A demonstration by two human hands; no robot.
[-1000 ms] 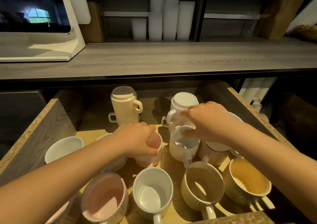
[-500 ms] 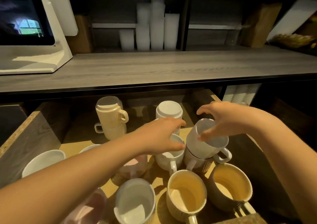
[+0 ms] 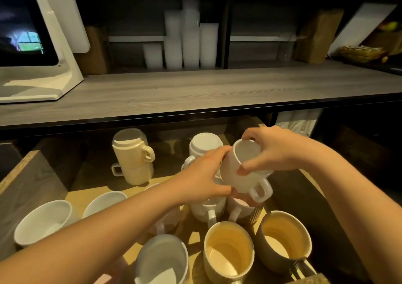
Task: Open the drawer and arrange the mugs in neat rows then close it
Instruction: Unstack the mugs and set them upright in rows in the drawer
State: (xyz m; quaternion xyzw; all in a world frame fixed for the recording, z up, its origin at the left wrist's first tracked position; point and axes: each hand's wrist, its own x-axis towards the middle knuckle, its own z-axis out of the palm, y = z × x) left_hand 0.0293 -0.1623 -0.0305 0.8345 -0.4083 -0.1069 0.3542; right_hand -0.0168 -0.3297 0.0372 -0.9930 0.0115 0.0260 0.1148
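The drawer stands pulled open, with several mugs inside. My right hand grips a white mug by its rim and holds it tilted above a pink-lined mug. My left hand reaches in beside it, its fingertips against the lifted mug's side and its fingers over a white mug below. At the back stand a cream stack of mugs and an upturned white mug. Near the front sit two yellow-lined mugs and a grey one.
Two white mugs sit at the drawer's left. A grey wooden counter overhangs the drawer's back. On it stand a white screen stand at the left and stacked white cups behind. More cup stacks lie at the right.
My right hand has lifted the white mug higher and tilted it. My left hand has come up from the lower mug to touch its side. The camera has tipped slightly.
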